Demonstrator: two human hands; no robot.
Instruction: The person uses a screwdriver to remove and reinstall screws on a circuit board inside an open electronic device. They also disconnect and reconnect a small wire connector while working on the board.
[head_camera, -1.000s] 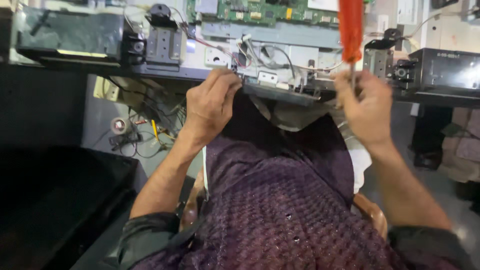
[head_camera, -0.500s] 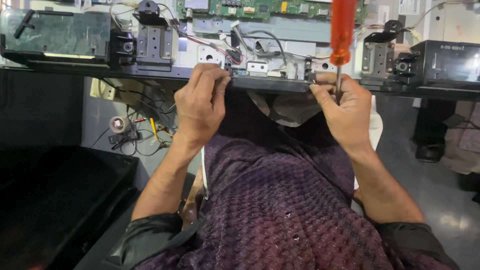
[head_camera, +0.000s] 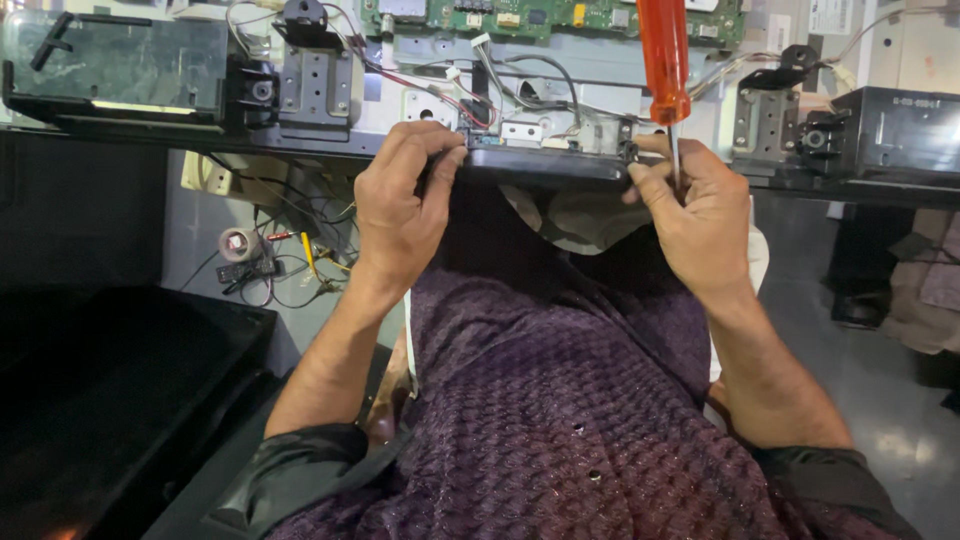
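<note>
- We see our left hand (head_camera: 400, 205) curled over the left end of a long black strip (head_camera: 545, 165) that runs along the near edge of the opened chassis; the fingers are bent tight and the thumb presses on the strip's corner, so the hold is narrow and closed on it.
- Our right hand (head_camera: 695, 215) pinches the right end of the same black strip with thumb and forefinger, while the remaining fingers wrap the metal shaft of an orange-handled screwdriver (head_camera: 663, 55).
- The screwdriver stands nearly upright, its handle rising above the hand and across the green circuit board (head_camera: 480, 15), its tip hidden behind our fingers.
- The black strip lies level between both hands, right against the grey metal plate (head_camera: 560, 60) of the chassis, just below a cluster of red, white and black wires (head_camera: 470, 95).
- A grey metal bracket (head_camera: 315, 85) sits up left of the left hand, and another black bracket (head_camera: 770, 110) stands to the right of the right hand.
- Below the bench edge, loose cables (head_camera: 285, 270) lie on the floor, well apart from both hands.
- Our purple knitted garment (head_camera: 560, 420) fills the lower middle of the view.
</note>
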